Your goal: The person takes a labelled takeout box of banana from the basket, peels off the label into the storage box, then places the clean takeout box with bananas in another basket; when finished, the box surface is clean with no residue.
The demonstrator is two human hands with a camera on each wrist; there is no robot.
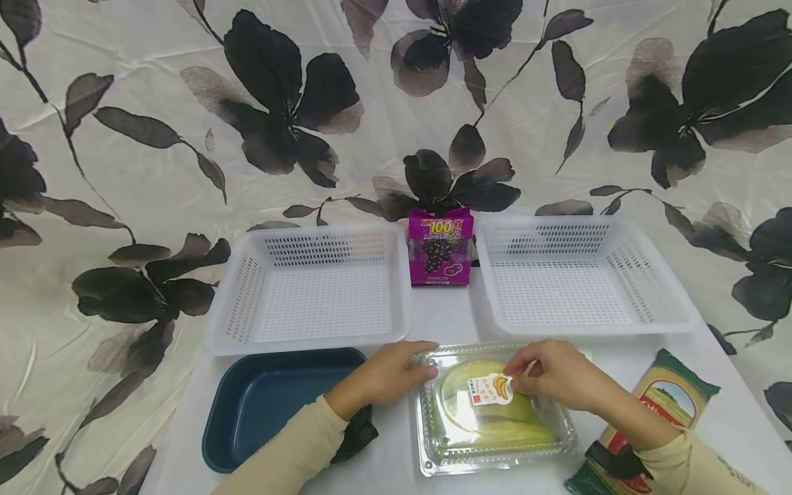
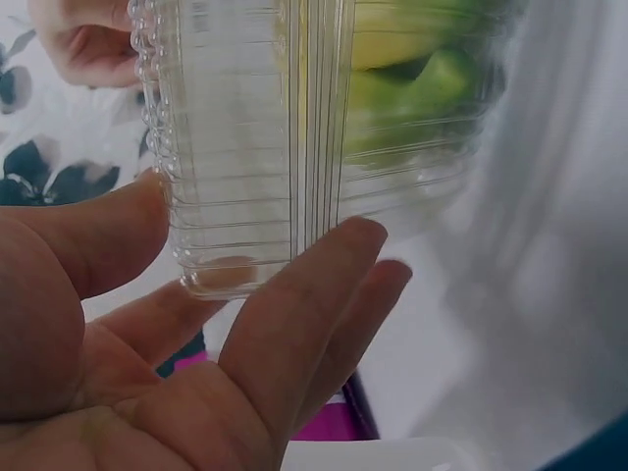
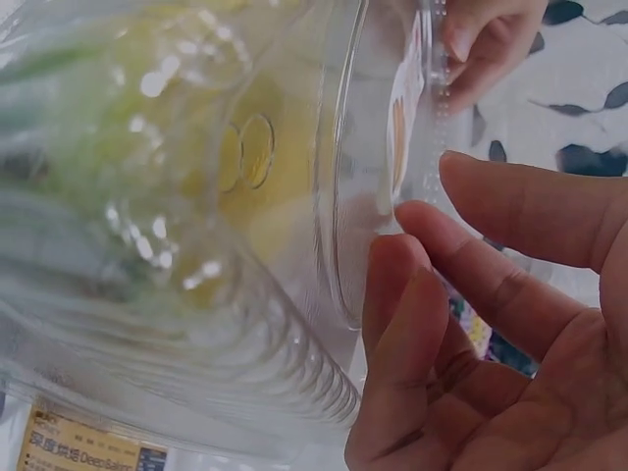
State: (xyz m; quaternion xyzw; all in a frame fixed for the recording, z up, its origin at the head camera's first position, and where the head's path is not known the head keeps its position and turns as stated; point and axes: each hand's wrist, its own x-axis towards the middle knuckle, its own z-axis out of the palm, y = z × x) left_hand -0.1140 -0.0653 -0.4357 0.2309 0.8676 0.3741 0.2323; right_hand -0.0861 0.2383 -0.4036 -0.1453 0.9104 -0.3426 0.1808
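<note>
**A:** OK so, head view first, what's where?

**B:** Call the clear rectangular plastic box [image 1: 495,459] of yellow-green, banana-looking fruit [image 1: 520,433] your clock face, twelve pointing away from the person. Left hand [image 1: 390,375] sits at its ten o'clock corner, right hand [image 1: 557,375] at about two. The small white label with a yellow banana print [image 1: 491,390] is mid-top, right fingertips at its three o'clock edge. Dark blue plastic tub [image 1: 266,399] at nine, green-and-red plastic packet [image 1: 671,399] at three.

**A:** And the left wrist cam?

**B:** Left fingers are loosely spread, thumb at the beaded rim [image 2: 157,108], the others along the side of the box. More steadying than gripping imo. I'd go light there, thin plastic like that probably flexes.

**A:** Right wrist?

**B:** Fingers curled in, tips nearly together right at the label's edge. Can't tell if they've actually pinched it or are just pressing. Looks like label work either way. If it's smoothing, I'd rub from the middle outward with one flat fingertip. If it's peeling, nail under the edge, then pull low and slow so it doesn't rip.
</note>
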